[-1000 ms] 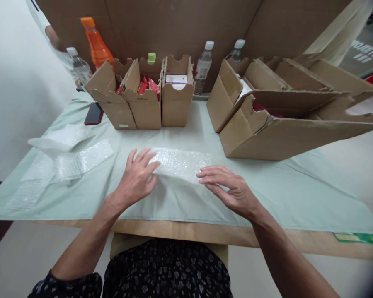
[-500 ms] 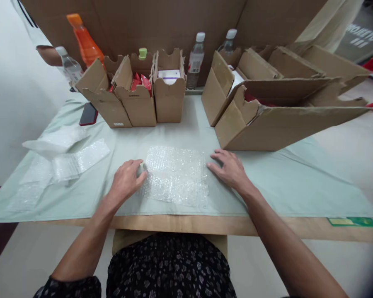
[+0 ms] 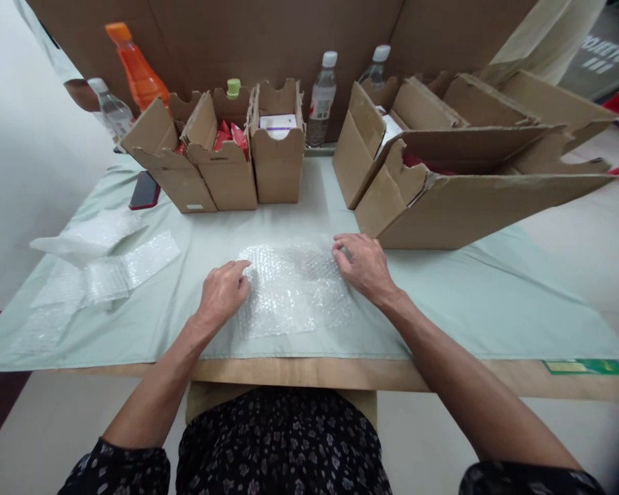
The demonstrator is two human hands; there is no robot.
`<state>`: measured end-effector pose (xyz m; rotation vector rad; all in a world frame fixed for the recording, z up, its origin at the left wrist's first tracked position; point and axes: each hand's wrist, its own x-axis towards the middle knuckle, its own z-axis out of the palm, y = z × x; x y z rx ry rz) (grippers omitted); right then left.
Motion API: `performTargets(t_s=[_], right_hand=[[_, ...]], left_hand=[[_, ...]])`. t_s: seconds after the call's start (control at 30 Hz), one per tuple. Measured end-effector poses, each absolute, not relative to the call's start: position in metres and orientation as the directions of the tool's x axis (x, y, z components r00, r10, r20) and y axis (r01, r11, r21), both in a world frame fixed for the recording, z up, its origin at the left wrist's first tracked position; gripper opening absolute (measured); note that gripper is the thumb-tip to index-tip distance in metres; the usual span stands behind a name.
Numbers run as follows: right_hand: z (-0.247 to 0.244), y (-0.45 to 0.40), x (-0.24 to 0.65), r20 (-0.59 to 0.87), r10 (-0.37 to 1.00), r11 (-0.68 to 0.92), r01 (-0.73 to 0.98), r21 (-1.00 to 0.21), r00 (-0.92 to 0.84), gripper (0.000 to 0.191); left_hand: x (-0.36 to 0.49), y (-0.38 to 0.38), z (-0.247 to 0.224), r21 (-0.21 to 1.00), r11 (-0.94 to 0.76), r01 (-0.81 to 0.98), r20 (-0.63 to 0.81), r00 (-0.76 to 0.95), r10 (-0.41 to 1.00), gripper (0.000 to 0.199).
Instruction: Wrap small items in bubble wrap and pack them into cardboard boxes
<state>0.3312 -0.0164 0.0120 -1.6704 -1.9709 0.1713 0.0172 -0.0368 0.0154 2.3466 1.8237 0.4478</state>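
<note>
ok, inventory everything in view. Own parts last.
bubble-wrap sheet: 1, clear, table centre
bubble-wrap pieces: several, clear, table left
cardboard boxes: 3 left, several right, brown, on table
red packets: several, red, left boxes
white packages: at least 2, white, boxes
white-capped bottles: 3, clear, table back
orange-capped bottle: 1, orange, back left
green cap: 1, green, by middle left box
smartphone: 1, dark, left of boxes
tablecloth: 1, pale green, table
green card: 1, green, front right
cardboard panel: 1, brown, back
another person's arm: 1, bare, far left
left hand, right hand: 2, bare, sheet edges

Orange bottle (image 3: 143, 77), dark phone (image 3: 145, 190)
</note>
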Motion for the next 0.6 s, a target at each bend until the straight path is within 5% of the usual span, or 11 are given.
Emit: performTargets(t_s=[0.3, 0.6], right_hand=[[-0.011, 0.000, 0.328, 0.284, 0.958, 0.095, 0.904, -0.416, 0.030, 0.012], [-0.020, -0.004, 0.333, 0.331, 0.942, 0.095, 0.897, -0.431, 0.060, 0.013]], left_hand=[[0.030, -0.012, 0.018, 0.200, -0.145, 0.969, 0.141, 0.118, 0.983, 0.038], [0.031, -0.014, 0.004, 0.329, -0.146, 0.933, 0.081, 0.126, 0.989, 0.044]])
